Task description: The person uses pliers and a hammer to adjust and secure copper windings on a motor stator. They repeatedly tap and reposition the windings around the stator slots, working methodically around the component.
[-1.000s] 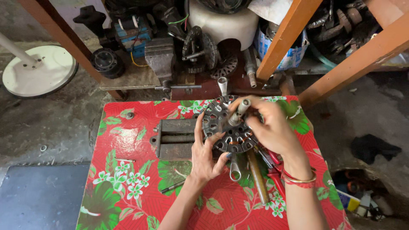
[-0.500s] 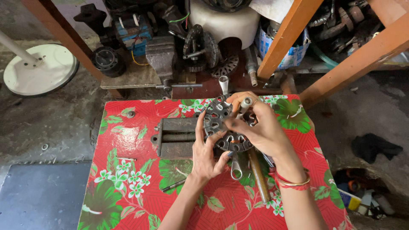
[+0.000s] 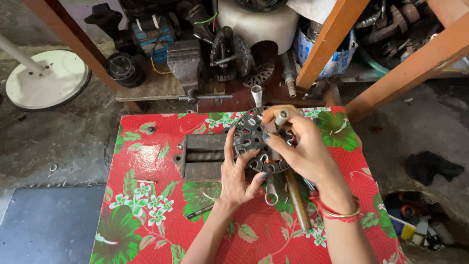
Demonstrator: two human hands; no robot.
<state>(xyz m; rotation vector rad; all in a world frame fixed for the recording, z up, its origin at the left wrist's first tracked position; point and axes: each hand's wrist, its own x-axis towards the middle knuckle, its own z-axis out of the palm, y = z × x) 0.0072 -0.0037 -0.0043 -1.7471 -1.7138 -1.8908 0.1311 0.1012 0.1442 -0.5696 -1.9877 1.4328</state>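
A round dark metal motor part with many slots (image 3: 251, 139) is held tilted above a small table covered in a red floral cloth (image 3: 146, 210). My left hand (image 3: 237, 176) grips its lower left rim from below. My right hand (image 3: 298, 146) lies over its right side, fingers pinching a short silver socket-like tool (image 3: 281, 117) against it. A spanner (image 3: 271, 190) and a wooden-handled tool (image 3: 296, 198) lie on the cloth just under the part, partly hidden by my hands.
A small grey bench vise (image 3: 200, 156) sits on the table left of my hands, with a bolt (image 3: 199, 211) near it. Behind the table a cluttered low shelf holds a larger vise (image 3: 185, 61), motor parts and a white tub (image 3: 256, 22). Orange wooden beams (image 3: 332, 39) cross at right. A white disc (image 3: 46, 78) lies on the floor.
The part has tilted and shifted slightly left and up in my hands. My right fingers have slid across its top with the silver tool.
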